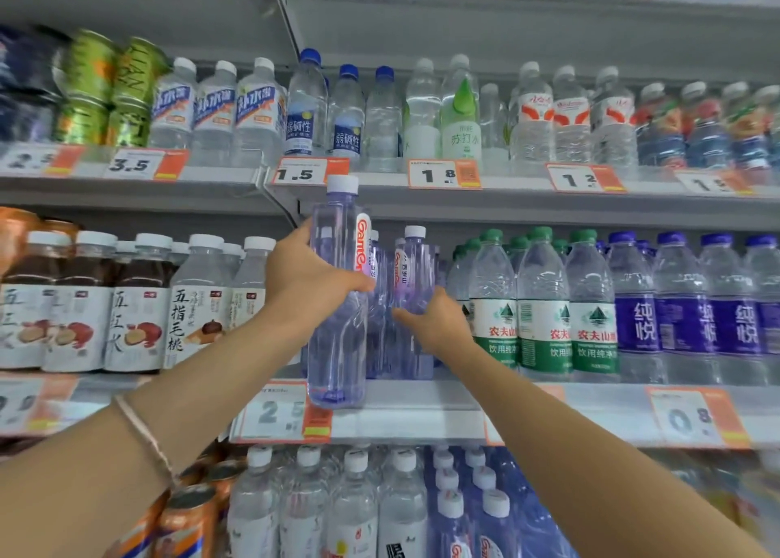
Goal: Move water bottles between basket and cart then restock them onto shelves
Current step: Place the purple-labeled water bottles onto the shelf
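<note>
My left hand (308, 279) grips a tall purple-tinted water bottle (337, 338) with a white cap, held upright just in front of the middle shelf (422, 393). Its base hangs a little below the shelf's front edge. My right hand (434, 321) reaches in to the right of it and holds another purple bottle (415, 274) standing on the shelf among the same kind. The fingers of my right hand are partly hidden behind that bottle.
Green-labelled water bottles (544, 329) and purple-labelled ones (683, 325) stand right of the gap. Juice bottles (139, 317) fill the shelf's left. The upper shelf (380, 181) and lower shelf hold more bottles and cans. Price tags (283, 414) line the shelf edges.
</note>
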A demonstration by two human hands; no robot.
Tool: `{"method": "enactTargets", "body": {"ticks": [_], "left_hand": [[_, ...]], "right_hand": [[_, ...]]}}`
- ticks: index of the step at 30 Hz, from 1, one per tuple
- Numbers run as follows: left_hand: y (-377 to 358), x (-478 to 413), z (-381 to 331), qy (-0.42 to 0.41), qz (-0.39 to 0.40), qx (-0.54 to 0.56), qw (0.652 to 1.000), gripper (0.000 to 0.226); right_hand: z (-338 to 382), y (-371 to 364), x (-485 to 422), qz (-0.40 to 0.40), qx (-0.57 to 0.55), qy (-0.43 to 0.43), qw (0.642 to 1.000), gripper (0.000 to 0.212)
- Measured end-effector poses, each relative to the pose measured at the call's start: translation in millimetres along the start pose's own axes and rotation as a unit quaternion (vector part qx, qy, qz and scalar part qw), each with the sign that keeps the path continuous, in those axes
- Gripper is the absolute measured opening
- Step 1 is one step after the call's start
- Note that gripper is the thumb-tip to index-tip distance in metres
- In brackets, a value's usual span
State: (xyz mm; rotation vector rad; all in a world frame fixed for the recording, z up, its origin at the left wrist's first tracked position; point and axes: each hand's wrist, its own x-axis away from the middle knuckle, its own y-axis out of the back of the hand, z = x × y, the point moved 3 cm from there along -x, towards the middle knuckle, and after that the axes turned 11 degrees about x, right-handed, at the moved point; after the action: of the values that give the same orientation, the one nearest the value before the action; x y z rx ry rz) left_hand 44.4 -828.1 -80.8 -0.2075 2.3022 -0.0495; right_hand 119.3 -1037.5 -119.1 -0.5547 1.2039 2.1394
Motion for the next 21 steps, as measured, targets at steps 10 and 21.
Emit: {"method": "enactTargets", "body": {"ticks": [10, 21], "left_hand": [[-3.2, 6.3, -1.7, -0.018, 0.02, -0.009, 1.0, 0.057], [-9.2, 15.6, -0.5, -0.037, 0.036, -0.044, 0.998, 0.061]], "right_hand": [[-12.8, -22.5, 9.6, 0.133, 0.079, 0.025, 0.988, 0.117], [-21.8, -34.9, 4.5, 0.11, 0.073, -0.005, 0.991, 0.111]]}}
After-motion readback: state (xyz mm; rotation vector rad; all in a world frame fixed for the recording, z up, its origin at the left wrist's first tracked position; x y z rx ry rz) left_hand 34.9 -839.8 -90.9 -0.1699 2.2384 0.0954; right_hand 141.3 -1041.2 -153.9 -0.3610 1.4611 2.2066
